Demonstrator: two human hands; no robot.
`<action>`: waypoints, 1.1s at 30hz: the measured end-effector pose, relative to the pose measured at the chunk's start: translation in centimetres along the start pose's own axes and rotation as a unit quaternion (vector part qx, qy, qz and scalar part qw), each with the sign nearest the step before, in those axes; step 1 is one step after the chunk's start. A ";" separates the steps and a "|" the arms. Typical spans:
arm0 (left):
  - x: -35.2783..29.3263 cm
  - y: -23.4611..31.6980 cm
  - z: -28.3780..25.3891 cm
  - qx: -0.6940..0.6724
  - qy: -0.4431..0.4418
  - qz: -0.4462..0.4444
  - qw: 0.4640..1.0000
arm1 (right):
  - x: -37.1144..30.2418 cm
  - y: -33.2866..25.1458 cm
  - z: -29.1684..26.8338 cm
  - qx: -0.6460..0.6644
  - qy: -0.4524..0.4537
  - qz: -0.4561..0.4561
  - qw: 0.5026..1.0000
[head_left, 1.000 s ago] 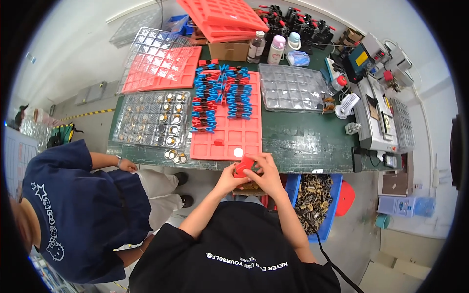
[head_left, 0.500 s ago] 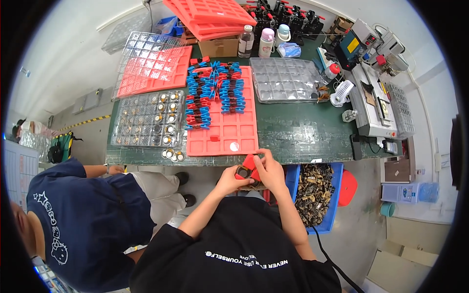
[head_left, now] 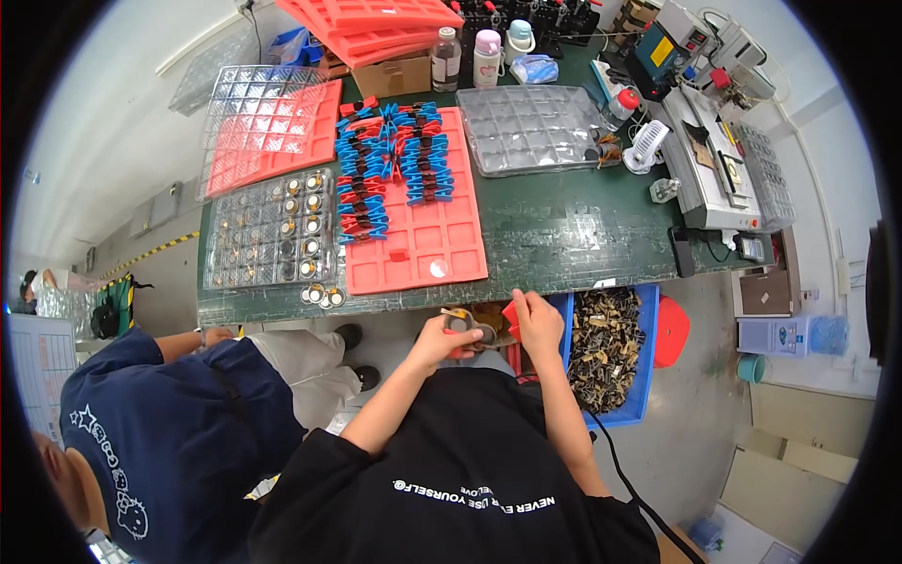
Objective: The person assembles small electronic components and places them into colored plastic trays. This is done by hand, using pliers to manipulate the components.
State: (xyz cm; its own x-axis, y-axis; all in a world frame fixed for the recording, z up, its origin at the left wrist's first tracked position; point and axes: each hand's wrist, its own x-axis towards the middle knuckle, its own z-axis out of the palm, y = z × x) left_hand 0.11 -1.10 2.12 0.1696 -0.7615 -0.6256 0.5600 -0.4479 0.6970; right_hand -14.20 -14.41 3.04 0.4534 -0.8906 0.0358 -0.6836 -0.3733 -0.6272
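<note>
My left hand (head_left: 436, 344) is closed on a small round dark part (head_left: 458, 323) with a brownish rim. A curved grey-brown piece sticks out beside its fingers; whether it belongs to that part I cannot tell. My right hand (head_left: 542, 327) pinches a small red block (head_left: 510, 316), partly hidden by the fingers. Both hands are apart, just in front of the table's near edge. Beyond them lies a red compartment tray (head_left: 413, 265), bearing rows of blue and red spring clamps (head_left: 361, 179) and one small red piece (head_left: 398, 255).
A clear tray of round parts (head_left: 268, 230) and several loose discs (head_left: 322, 297) lie left on the green table (head_left: 554, 226). Right of me, a blue bin (head_left: 645, 357) holds many small metal pieces. A person in a navy shirt (head_left: 178, 423) is close on my left.
My hands have moved apart. The red block, earlier around the round dark part between both hands, is now in my right hand, with the round part in my left. The view has shifted slightly.
</note>
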 end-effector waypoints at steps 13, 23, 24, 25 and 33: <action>2.4 -0.9 1.5 -0.283 0.086 0.083 0.952 | -5.0 -3.1 4.3 0.174 -0.171 -0.029 0.969; 1.1 -0.8 -0.8 -0.339 0.081 0.033 0.937 | -5.0 -0.8 6.3 0.307 -0.204 -0.039 0.929; 1.0 -0.3 -1.2 -0.379 0.132 0.044 0.915 | -5.1 -0.5 6.3 0.279 -0.206 -0.022 0.938; 1.6 -1.0 -3.0 -0.400 0.161 0.051 0.901 | -5.0 0.0 6.3 0.251 -0.207 -0.008 0.946; 3.8 -5.6 -21.2 -0.230 0.446 0.135 0.854 | -0.8 3.2 8.9 -0.159 -0.316 0.038 0.935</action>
State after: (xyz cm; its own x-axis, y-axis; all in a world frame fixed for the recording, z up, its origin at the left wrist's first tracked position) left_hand 14.79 8.46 -11.64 0.7788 -0.0551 -0.6249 0.6273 0.0763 0.7750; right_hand -11.63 -12.53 -5.93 0.5757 -0.6233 -0.5292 -0.8171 -0.4629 -0.3436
